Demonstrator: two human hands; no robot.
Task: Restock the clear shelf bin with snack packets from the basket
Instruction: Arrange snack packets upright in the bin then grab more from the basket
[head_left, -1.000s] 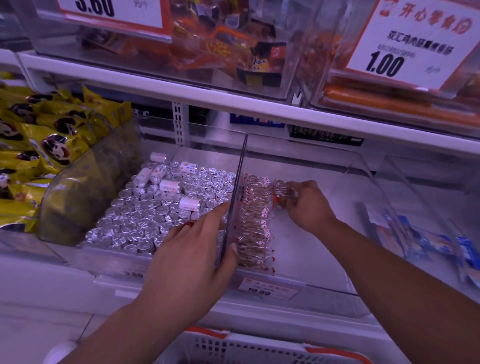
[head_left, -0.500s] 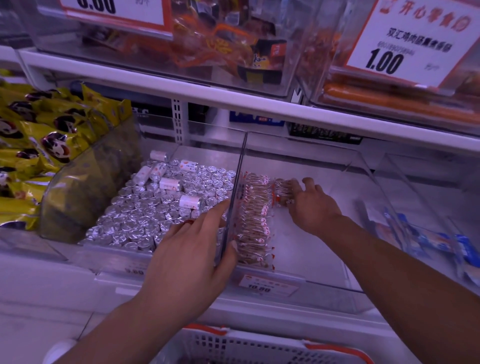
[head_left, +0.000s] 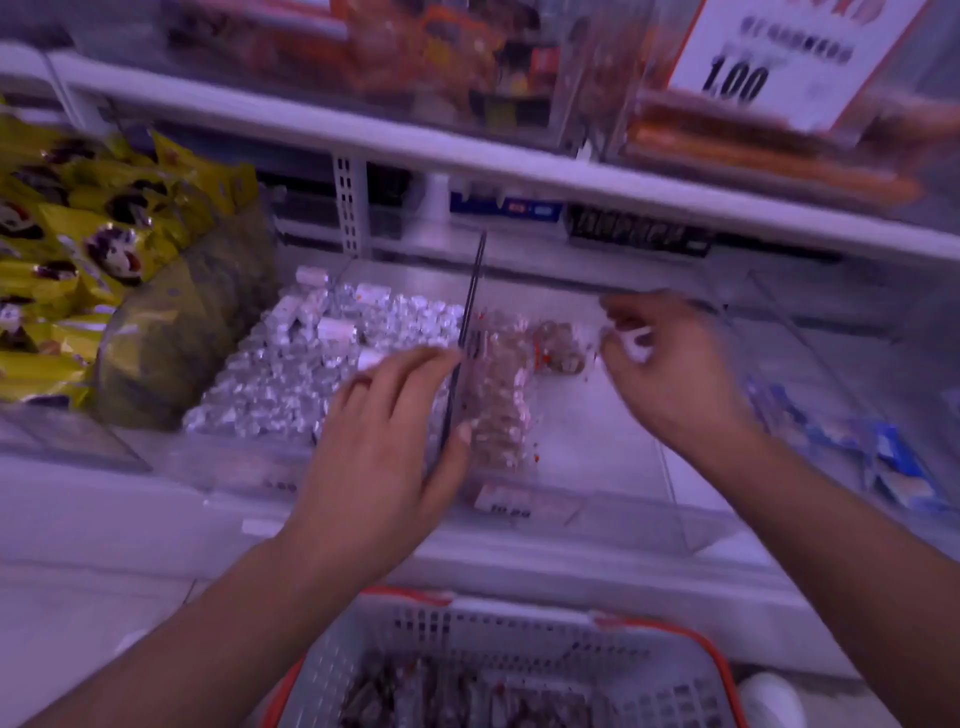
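Packets (head_left: 496, 395), clear-wrapped with bits of red, stacked in a row along the left wall of the clear bin (head_left: 649, 525), right against the dark divider (head_left: 467, 332). One more lying loose just right of the row's far end, near the right hand. Rest of the bin floor bare and pale.

Left hand (head_left: 384, 457) straddling the divider: fingers spread and fairly straight over the silver candy side, thumb on the packet side, touching the near end of the row. Looks relaxed, not really clamped on anything.

Right hand (head_left: 670, 374) hanging over the middle of the bin, badly blurred. Fingers curled, something small and white at the fingertips, but can't tell if that's a grip on a thing or just glare.

Basket (head_left: 519, 639) down at the bottom edge, grey mesh with an orange rim, dark packets inside, too smeared to count.

Silver candies (head_left: 311, 374) filling the next bin left, a few white rolls on top. Yellow bags (head_left: 78, 249) piled further left. Blue wrappers (head_left: 893, 462) in the bin to the right. Price tag (head_left: 511, 506) on the bin front, unreadable-ish. Big "1.00" sign (head_left: 769, 57) on the shelf above.
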